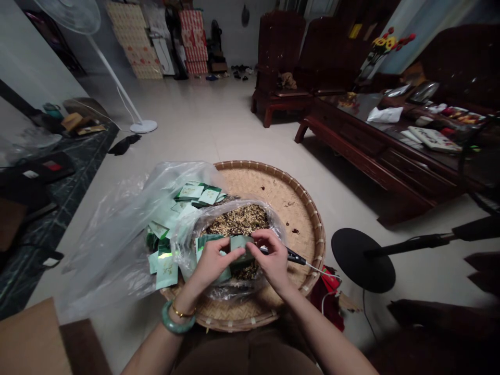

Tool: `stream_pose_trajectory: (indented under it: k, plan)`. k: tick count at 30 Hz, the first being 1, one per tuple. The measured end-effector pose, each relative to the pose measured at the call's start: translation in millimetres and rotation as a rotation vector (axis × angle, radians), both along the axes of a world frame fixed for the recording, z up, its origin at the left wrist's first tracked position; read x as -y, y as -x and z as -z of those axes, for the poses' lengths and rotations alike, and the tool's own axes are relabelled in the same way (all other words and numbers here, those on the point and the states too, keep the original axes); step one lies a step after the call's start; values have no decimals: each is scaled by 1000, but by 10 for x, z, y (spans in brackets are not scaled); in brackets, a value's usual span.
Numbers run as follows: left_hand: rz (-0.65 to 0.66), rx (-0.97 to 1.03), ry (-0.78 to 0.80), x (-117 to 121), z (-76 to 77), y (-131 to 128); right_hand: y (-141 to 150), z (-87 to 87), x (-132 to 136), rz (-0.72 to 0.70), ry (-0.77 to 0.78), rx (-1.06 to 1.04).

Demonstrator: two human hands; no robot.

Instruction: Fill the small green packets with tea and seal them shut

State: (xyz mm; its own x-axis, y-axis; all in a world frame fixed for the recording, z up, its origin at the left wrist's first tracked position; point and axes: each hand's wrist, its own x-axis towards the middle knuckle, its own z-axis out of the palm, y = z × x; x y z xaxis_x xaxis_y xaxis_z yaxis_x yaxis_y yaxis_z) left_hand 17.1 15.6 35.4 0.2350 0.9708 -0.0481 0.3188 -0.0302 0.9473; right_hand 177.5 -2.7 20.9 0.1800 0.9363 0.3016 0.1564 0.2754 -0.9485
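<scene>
Sachets (197, 194), green and white, bear print too small to read. Fingers of the left hand (211, 263) and right hand (272, 259) clamp a green sachet (240, 249) above a plastic bag (185, 245) of dried flakes (236, 221), in a round bamboo tray (297, 208) on the tiled floor (219, 120).

A green sachet (239, 250) stands pinched between the left hand (213, 263) and right hand (272, 260) (its print is too small to read), while a black-handled soldering iron (295, 255) juts rightward from under the right hand, its thin metal tip pointing away.
</scene>
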Motion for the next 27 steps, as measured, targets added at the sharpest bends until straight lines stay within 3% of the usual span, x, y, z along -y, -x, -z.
stream_pose_trajectory:
  k: [3, 12, 18, 20, 24, 27]
  plan:
    - [-11, -12, -16, 10, 12, -3, 16, 27, 22, 27, -6, -34]
    - [89, 27, 41, 17, -22, 15, 0, -2, -27, -149, 48, -262]
    - [141, 59, 54, 12, -55, 24, -9, -1, -14, -136, 125, -314]
    - [77, 90, 43, 10, -40, 5, -6, 21, -10, -129, 134, -318]
    - [-176, 194, 30, 23, 14, -56, 1, 52, -14, -88, 180, -328]
    - [-245, 217, 40, 40, 41, -84, -11, 48, -32, -92, 279, -378]
